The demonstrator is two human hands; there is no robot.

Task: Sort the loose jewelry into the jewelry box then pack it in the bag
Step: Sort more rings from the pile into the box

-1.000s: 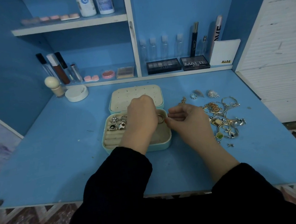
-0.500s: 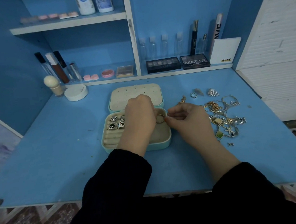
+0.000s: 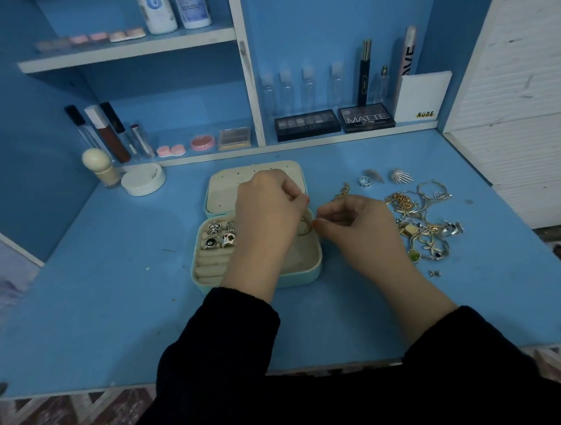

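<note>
The mint jewelry box (image 3: 305, 274) lies open on the blue desk, its cream lid (image 3: 224, 189) flipped back. Several silver rings (image 3: 219, 236) sit in its upper-left ring rolls. My left hand (image 3: 268, 219) hovers over the box with its fingers curled and the tips pinched together. My right hand (image 3: 362, 231) pinches the right side of a thin gold hoop (image 3: 305, 228) above the box's right compartment. The hoop hangs between both hands. A tangled pile of loose gold and silver jewelry (image 3: 423, 225) lies just right of my right hand.
A gold chain (image 3: 342, 191), a silver ring (image 3: 364, 181), a feather charm (image 3: 374, 174) and a shell piece (image 3: 401, 175) lie behind the pile. A white compact (image 3: 143, 179) and a sponge applicator (image 3: 98, 165) stand back left. Makeup palettes (image 3: 306, 124) and bottles fill the shelves.
Both hands stay at the gold hoop over the box's right compartment. My left fingertips have lifted slightly above it.
</note>
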